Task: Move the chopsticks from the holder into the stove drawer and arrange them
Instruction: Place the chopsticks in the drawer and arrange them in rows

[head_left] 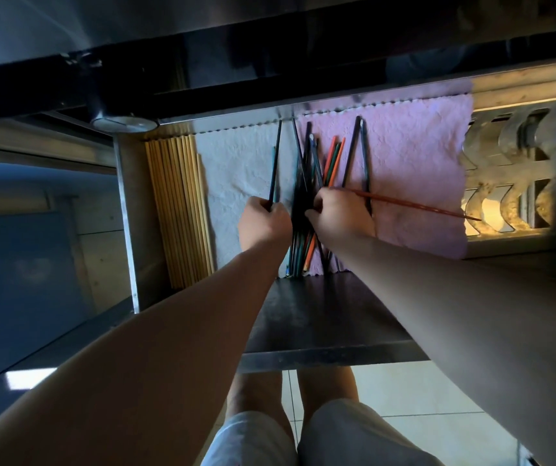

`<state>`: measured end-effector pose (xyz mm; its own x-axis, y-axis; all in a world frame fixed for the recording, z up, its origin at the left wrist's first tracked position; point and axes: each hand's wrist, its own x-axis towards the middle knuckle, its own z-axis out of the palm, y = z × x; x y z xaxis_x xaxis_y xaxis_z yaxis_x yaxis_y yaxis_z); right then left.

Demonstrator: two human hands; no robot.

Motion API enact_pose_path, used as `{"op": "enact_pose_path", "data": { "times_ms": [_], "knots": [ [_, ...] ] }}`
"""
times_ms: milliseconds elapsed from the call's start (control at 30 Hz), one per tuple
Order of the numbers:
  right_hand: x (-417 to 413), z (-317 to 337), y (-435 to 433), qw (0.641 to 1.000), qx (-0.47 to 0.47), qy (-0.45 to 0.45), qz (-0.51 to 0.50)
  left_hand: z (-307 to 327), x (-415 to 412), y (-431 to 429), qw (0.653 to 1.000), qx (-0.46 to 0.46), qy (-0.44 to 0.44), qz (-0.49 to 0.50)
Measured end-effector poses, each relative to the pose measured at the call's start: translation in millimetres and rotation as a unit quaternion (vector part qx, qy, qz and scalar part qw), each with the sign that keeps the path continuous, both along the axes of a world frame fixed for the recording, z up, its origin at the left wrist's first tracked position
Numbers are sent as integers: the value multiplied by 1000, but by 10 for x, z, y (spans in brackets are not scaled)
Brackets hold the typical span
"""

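left hand [264, 223] gripped one dark chopstick [274, 163], fingers curled | right hand [340, 216] held a red-brown chopstick [414, 205] that pointed to the right | coloured chopsticks [306, 176] lay crossed between both hands in the drawer [125, 213], on a white cloth [236, 176] and a pink cloth [414, 156] | pale wooden sticks [179, 210] lay in a row along the left wall

pink cloth [414, 169], white cloth [236, 169], orange chopsticks [332, 156], tan chopsticks [179, 210]
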<state>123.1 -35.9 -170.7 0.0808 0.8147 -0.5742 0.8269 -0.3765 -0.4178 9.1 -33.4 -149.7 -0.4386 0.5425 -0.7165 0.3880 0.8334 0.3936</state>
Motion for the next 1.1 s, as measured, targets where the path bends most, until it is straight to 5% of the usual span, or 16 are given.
{"op": "enact_pose_path", "data": {
  "times_ms": [133,467,867,1100],
  "knots": [
    [-141,-26,19,997,-22,-79,4,11,-119,-24,1000,0,-20,-1],
    [216,99,-1,991,38,48,-120,22,25,-4,999,7,-46,-13],
    [622,25,-8,976,4,-20,-218,-248,231,14,995,-4,11,-104],
    [435,-104,-1,968,-30,13,-249,-170,222,79,992,-46,7,-118]
  ]
}}
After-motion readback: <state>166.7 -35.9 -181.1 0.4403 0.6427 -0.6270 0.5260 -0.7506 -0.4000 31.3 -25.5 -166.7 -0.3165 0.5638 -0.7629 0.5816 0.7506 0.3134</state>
